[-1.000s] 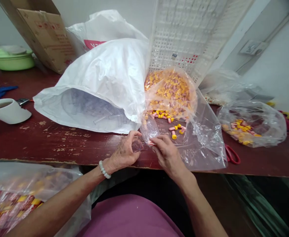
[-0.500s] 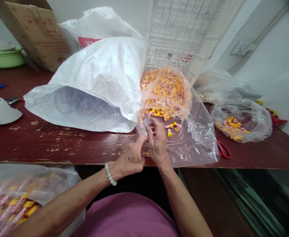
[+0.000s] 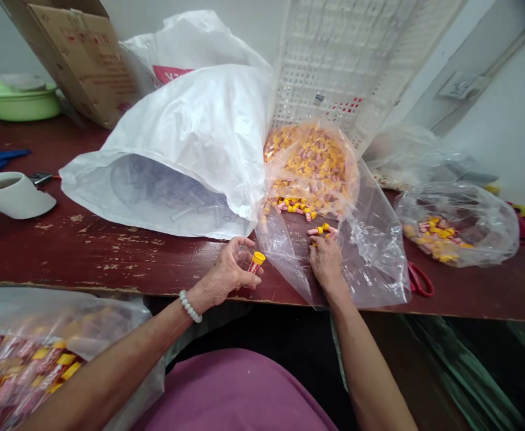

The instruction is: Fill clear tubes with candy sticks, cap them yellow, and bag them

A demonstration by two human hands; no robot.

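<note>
- Because the tube (image 3: pixel 254 267) is small, the left hand (image 3: pixel 234 269) pinches it, likely to keep its yellow top (image 3: pixel 258 257) clear.
- The right hand (image 3: pixel 326 260) is at yellow-and-pink bits (image 3: pixel 320 230) by the clear bag (image 3: pixel 379 263), probably kept near; I can't tell its grip.

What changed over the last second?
The right hand let go of the piece it was pinching and moved right, to the loose yellow-capped pieces. The left hand still holds the clear tube, now topped by a yellow cap. White sack and red-handled scissors stayed put.
</note>
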